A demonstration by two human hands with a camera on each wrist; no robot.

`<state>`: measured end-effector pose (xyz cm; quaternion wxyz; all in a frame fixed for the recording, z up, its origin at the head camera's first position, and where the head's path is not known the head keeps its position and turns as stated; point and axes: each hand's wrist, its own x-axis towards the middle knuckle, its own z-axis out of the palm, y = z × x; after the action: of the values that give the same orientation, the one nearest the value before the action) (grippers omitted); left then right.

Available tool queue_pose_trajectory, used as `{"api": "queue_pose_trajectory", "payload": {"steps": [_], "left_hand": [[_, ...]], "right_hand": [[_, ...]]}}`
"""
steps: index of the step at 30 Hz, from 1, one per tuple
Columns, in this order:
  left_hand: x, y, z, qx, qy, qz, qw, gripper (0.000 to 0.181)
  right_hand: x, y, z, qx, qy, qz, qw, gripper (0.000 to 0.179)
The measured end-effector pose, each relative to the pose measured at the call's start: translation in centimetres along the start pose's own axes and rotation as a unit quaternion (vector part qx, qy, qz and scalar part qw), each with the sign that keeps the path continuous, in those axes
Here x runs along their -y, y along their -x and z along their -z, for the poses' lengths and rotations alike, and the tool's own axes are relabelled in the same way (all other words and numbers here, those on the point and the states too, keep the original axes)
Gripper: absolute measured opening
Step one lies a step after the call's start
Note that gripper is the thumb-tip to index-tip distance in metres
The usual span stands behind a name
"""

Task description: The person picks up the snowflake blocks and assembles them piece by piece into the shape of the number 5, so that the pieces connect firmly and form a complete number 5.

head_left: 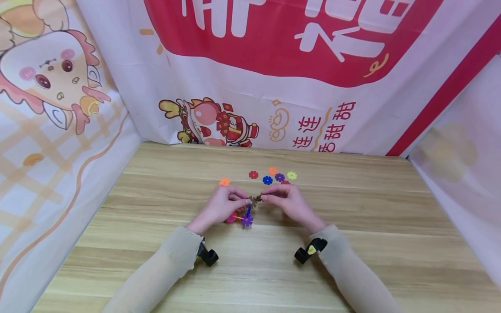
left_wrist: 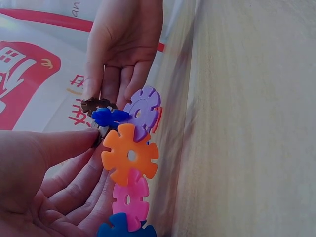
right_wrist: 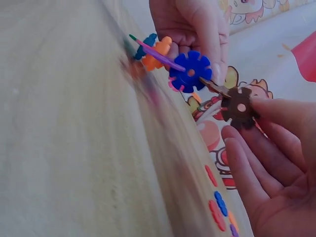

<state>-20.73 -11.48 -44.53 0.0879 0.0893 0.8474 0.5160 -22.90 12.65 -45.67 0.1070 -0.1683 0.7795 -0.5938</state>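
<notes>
Chain [left_wrist: 132, 170]: above worktop [head_left: 391, 208]; teal end [left_wrist: 123, 229] cut off in left-wrist view
Left grip [head_left: 223, 204]: pinching the chain's brown disc [head_left: 253, 202], partly hidden
Right grip [head_left: 287, 200]: pinching a second brown disc [right_wrist: 238, 109]

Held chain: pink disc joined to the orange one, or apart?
Joined: left wrist view shows the pink disc slotted into the orange disc.
</notes>
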Motion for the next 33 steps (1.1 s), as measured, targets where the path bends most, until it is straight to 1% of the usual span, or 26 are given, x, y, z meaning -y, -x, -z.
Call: {"api": "queue_pose_trajectory", "payload": {"steps": [2, 7, 9, 14, 17, 22, 27, 33], "left_hand": [[-0.1, 0.0, 0.0, -0.001, 0.001, 0.005, 1.0000, 0.009], [-0.2, 0.1, 0.0, -0.005, 0.001, 0.012, 0.9999, 0.009], [-0.3, 0.1, -0.1, -0.006, -0.001, 0.011, 0.9999, 0.009], [-0.3, 0.1, -0.1, -0.010, -0.007, 0.011, 0.9999, 0.009], [-0.3, 0.1, -0.1, -0.011, -0.007, 0.010, 0.9999, 0.009], [-0.3, 0.1, -0.1, -0.012, 0.000, 0.014, 0.9998, 0.009], [-0.4, 0.1, -0.1, -0.014, 0.005, 0.021, 0.9997, 0.009], [-0.4, 0.1, -0.2, -0.020, 0.008, 0.015, 0.9997, 0.008]], "right_hand": [[-0.1, 0.0, -0.2, -0.006, -0.023, -0.012, 0.9996, 0.034], [-0.2, -0.1, -0.9, -0.022, -0.084, -0.039, 0.9954, 0.035], [-0.2, -0.1, -1.1, -0.027, -0.107, -0.046, 0.9929, 0.035], [-0.2, 0.0, -1.5, -0.043, -0.151, -0.069, 0.9852, 0.044], [-0.2, 0.0, -1.6, -0.053, -0.158, -0.084, 0.9825, 0.048], [-0.1, 0.1, -1.8, -0.067, -0.148, -0.096, 0.9820, 0.045], [0.0, 0.0, -2.2, -0.072, -0.149, -0.088, 0.9823, 0.042], [-0.2, -0.1, -2.8, -0.083, -0.175, -0.081, 0.9778, 0.033]]}}
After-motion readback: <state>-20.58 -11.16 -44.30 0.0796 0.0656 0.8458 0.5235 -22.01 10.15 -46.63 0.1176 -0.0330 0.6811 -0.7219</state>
